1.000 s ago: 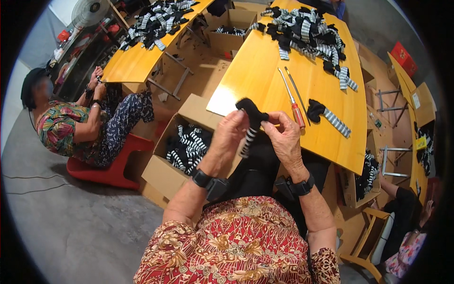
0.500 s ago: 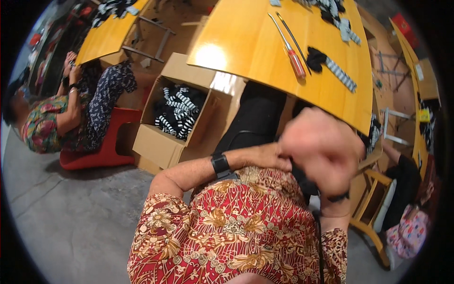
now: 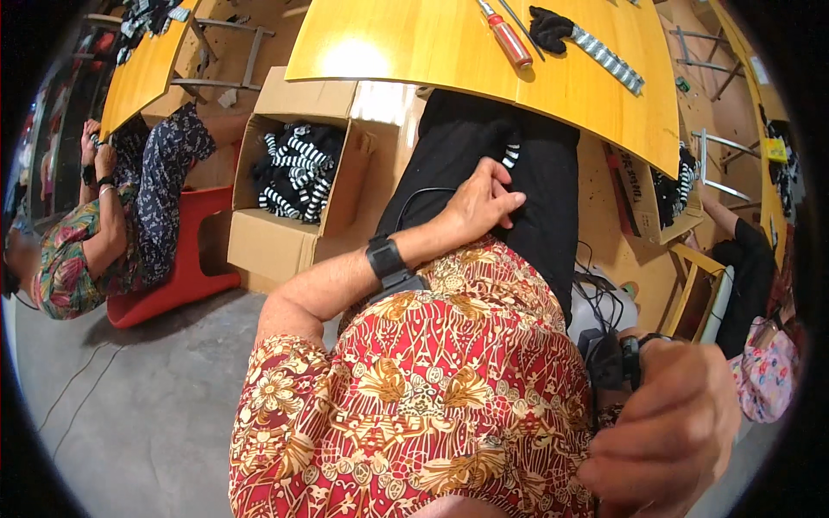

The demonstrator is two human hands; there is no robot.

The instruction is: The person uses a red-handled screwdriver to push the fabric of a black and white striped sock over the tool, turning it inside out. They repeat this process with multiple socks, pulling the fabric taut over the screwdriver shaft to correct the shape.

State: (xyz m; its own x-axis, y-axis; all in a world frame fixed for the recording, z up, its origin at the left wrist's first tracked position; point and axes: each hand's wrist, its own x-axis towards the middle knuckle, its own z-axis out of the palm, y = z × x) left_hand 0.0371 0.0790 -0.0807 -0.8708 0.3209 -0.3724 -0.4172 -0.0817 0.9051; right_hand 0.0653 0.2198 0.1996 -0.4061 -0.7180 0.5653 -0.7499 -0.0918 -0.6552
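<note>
At one o'clock from the nearer, loosely curled left hand (image 3: 479, 207), I'm seeing a striped sock (image 3: 512, 156) lying one-to-seven over black trousers (image 3: 548, 207), unable to tell whether that or the blurred right hand (image 3: 665, 432) is gripping.

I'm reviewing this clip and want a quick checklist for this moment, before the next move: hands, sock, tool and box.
1. Both hands at the same sock: not ok; the left hand is beside the striped sock on the black trousers, the right hand is well apart, at the lower right.
2. Left hand gripping that sock: cannot tell; the contact is unclear.
3. Right hand free of objects: cannot tell; its fingers curl and hide the palm.
4. Red-handled tool lying on the table, clear of both hands: ok.
5. Cardboard box open, socks visible inside: ok.
</note>
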